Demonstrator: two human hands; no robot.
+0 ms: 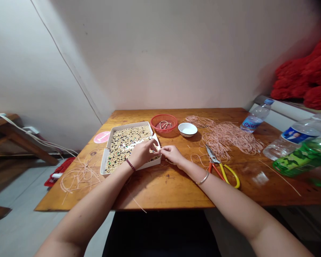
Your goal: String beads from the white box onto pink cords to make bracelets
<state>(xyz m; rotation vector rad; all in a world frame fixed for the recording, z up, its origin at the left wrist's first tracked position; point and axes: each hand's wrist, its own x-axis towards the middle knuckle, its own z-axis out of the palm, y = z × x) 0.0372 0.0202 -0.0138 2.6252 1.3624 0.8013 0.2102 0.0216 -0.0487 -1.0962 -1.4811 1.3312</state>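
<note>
The single view comes from a camera worn on the person's head, above the near side of the wooden table [160,191]. It faces forward and down, past the left hand [142,154] and right hand [172,154] at arm's reach, toward the wall [160,64] beyond the far edge, taking in floor [18,194] at left and a red bundle [306,73] at far right.

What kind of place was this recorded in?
Probably a small craft workspace, perhaps at home: a wooden table holds a shallow box of loose beads, a heap of pink cord and yellow- and red-handled pliers.
</note>
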